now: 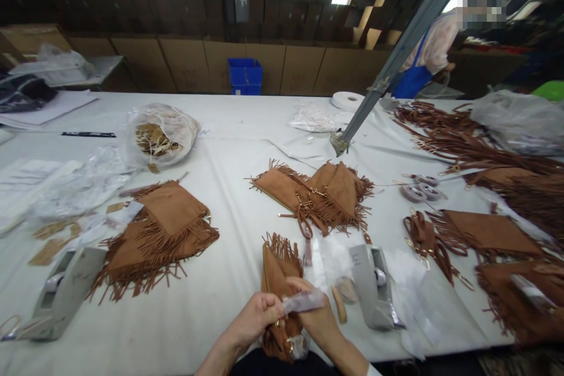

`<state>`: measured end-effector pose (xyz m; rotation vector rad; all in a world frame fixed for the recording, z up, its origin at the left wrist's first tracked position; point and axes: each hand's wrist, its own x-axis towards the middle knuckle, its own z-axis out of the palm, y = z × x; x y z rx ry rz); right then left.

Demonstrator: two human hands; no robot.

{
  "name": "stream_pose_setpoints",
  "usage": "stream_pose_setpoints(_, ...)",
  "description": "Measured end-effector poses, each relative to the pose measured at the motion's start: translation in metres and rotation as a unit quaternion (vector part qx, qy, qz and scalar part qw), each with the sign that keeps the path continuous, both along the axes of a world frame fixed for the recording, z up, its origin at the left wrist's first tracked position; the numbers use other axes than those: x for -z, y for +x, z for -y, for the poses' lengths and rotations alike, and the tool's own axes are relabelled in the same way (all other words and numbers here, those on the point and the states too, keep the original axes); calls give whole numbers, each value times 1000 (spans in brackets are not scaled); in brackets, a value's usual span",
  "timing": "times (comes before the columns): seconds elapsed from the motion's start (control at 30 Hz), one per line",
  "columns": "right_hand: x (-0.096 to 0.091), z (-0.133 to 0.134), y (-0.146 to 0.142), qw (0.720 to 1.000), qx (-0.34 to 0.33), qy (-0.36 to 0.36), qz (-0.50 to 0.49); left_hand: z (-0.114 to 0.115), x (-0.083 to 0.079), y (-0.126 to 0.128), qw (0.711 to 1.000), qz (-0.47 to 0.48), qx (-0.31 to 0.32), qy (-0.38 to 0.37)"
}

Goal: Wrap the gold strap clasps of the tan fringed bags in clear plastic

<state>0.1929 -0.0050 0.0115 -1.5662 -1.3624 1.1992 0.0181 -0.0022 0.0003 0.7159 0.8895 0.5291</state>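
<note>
My left hand point(255, 318) and my right hand point(318, 318) meet at the table's near edge over a brown suede fringed bag point(278, 270). Both are closed in a pinch on a strip of clear plastic film point(304, 301) stretched between them, above the bag's lower end. The bag stands on edge between my hands, its fringe pointing away from me. A second bit of clear plastic point(298, 345) wraps its near corner.
A grey tape dispenser point(374, 286) sits right of my hands, another point(59, 294) at the left. More fringed bags point(165, 229) point(317, 194), brown straps point(453, 141), plastic bags point(161, 132) and a slanted metal post point(388, 70) crowd the white table point(220, 188). Another person point(432, 50) stands far right.
</note>
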Motion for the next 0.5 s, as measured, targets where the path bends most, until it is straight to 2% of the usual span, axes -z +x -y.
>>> stream_pose_setpoints(0.07,0,-3,1,993,72,-75,-48,1,0,3,999,-20,-9,26)
stream_pose_setpoints(0.13,0,-3,7,979,98,-139,-113,2,-1,5,997,-47,-18,57)
stream_pose_setpoints(0.2,2,4,14,959,78,-187,-199,3,-2,5,994,-71,-19,83)
stream_pose_setpoints(0.3,5,19,23,924,6,-225,-310,3,-3,4,990,-92,-6,105)
stream_pose_setpoints(0.4,3,32,26,902,-40,-221,-370,2,-2,3,989,-94,-6,111)
stream_pose_setpoints(0.5,2,37,22,890,-49,-210,-402,0,-2,4,989,-93,-15,112)
